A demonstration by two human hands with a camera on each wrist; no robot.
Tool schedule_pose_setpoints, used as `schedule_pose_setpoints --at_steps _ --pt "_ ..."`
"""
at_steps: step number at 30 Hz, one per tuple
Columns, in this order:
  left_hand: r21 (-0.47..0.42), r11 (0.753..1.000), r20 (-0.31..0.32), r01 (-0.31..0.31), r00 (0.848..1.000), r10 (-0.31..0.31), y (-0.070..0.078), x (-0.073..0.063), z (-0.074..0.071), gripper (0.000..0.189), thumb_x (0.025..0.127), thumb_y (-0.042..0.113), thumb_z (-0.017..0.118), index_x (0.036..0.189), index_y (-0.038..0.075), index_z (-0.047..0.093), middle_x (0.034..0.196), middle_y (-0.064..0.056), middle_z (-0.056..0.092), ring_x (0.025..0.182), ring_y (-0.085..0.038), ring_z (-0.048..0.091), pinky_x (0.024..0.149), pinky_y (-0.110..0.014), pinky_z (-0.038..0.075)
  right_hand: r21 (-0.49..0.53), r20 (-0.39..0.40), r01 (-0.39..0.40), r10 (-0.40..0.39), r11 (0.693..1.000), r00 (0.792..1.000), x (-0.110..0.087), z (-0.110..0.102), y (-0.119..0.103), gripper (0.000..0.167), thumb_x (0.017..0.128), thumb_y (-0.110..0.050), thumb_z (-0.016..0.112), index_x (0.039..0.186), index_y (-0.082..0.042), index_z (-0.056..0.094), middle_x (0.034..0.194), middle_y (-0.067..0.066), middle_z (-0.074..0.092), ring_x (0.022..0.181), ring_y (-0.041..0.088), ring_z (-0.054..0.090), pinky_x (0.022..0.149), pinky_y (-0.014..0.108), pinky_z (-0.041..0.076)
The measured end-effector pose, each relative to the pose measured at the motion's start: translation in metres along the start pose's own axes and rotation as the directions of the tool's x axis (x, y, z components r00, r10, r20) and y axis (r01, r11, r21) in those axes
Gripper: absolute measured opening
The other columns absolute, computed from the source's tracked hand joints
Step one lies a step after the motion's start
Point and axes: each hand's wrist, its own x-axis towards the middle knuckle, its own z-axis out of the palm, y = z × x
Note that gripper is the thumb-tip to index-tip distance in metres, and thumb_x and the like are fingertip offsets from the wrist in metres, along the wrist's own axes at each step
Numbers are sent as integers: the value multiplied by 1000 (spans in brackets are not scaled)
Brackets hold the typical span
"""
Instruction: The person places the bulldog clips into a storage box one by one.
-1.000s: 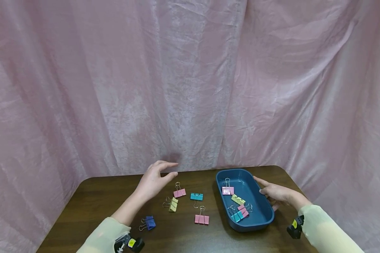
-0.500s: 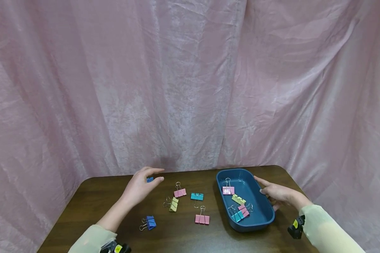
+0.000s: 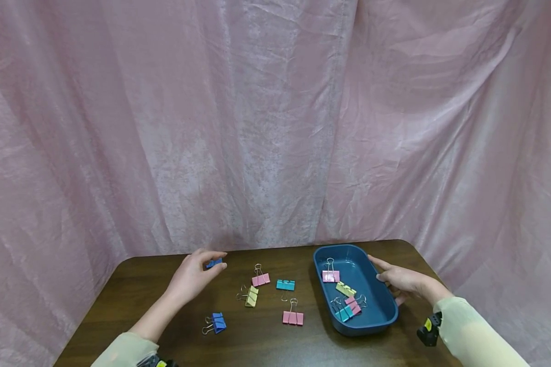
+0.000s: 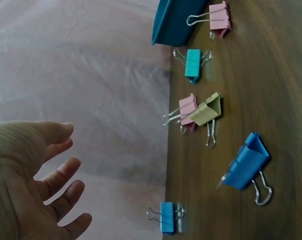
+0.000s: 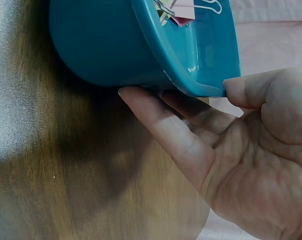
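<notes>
At the table's back left, my left hand reaches close to a blue binder clip. The left wrist view shows the thumb and fingers spread, apart from that clip. A second blue binder clip lies nearer, below the forearm. My right hand holds the right side of a blue tray. In the right wrist view its thumb is at the rim and its fingers lie against the outer wall. Pink, yellow and teal binder clips lie inside the tray.
Between the left hand and the tray lie a pink clip, a yellow clip, a teal clip and another pink clip. A pink curtain hangs behind the wooden table.
My left hand has moved left and down toward the far blue binder clip, which has come into view beside the fingers. The right hand and tray stay in place.
</notes>
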Motion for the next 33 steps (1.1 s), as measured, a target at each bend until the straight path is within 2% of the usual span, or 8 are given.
schedule_pose_setpoints --at_steps 3,10,21,28,33 --pt "7 1000 13 30 999 -30 -5 -4 0 33 96 38 72 125 22 75 117 0 69 107 -25 60 89 -49 48 1 2 0 0 1000 1000 0 0 0 67 107 -12 44 166 -24 13 149 41 32 108 47 63 66 55 60" --pt "12 997 54 76 996 -77 -15 -19 -4 32 97 44 70 123 25 75 128 -4 65 113 -29 58 91 -52 49 -14 2 4 -4 1000 1000 2 -1 -1 68 106 -13 44 166 -24 14 153 41 26 113 55 58 67 54 60" --pt "52 991 120 124 984 -129 -33 -47 -7 27 94 43 73 113 25 78 119 -1 68 110 -27 62 90 -53 50 -2 14 16 -16 1000 1000 1 -3 -3 69 106 -13 44 166 -24 11 155 41 23 115 57 56 67 54 60" --pt "100 981 151 165 972 -179 -41 -61 -2 16 92 45 75 98 30 78 111 3 68 103 -22 61 83 -49 50 -5 15 22 -22 1000 1000 1 -3 0 69 106 -13 44 166 -24 11 155 41 22 115 56 56 67 53 59" --pt "124 972 163 201 962 -220 -45 -69 5 17 89 48 77 91 31 77 106 5 67 97 -18 58 79 -44 49 -1 14 17 -17 1000 1000 2 -1 2 67 107 -13 44 166 -23 13 153 41 27 112 53 59 67 54 60"
